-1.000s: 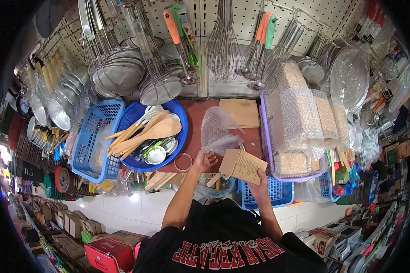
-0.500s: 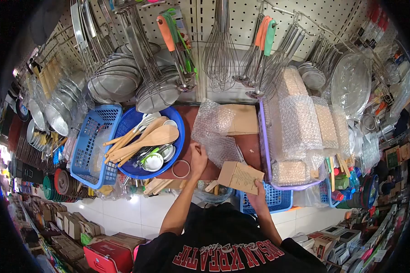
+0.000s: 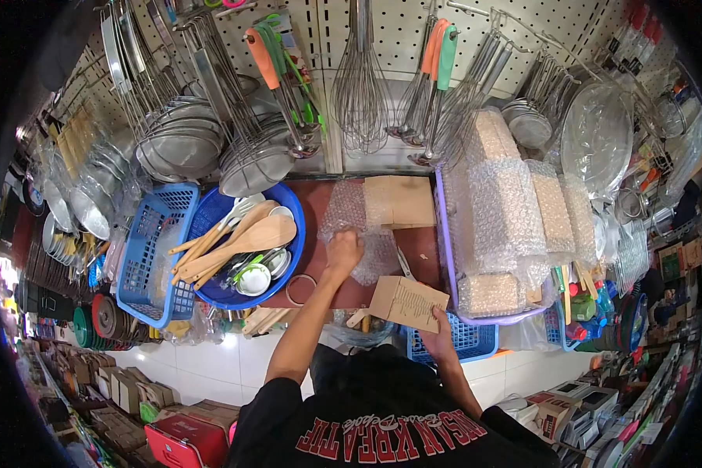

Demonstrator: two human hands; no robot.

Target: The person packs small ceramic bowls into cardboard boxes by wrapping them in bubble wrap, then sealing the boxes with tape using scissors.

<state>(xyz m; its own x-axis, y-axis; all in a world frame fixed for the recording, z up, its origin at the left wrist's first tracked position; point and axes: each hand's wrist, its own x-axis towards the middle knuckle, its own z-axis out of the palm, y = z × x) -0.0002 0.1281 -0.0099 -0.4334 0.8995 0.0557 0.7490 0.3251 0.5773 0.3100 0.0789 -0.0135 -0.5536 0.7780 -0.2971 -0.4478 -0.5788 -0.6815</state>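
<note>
Bubble wrap [image 3: 370, 234] was held up 1 s ago, now lies flat on worktop [image 3: 313, 230], mid-frame. L hand [image 3: 343, 251] grip spread, pressing it down: sheet laid out, smoothing underway. R hand [image 3: 442, 337] grip pinches brown card [image 3: 405, 303], lower centre.

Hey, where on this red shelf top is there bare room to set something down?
Bare shelf top shows in a strip between the blue basin and the bubble wrap sheet under the left hand, and a smaller patch right of the wrap beside the purple basket. The front edge is crowded: tape ring, brown card in the right hand.
</note>
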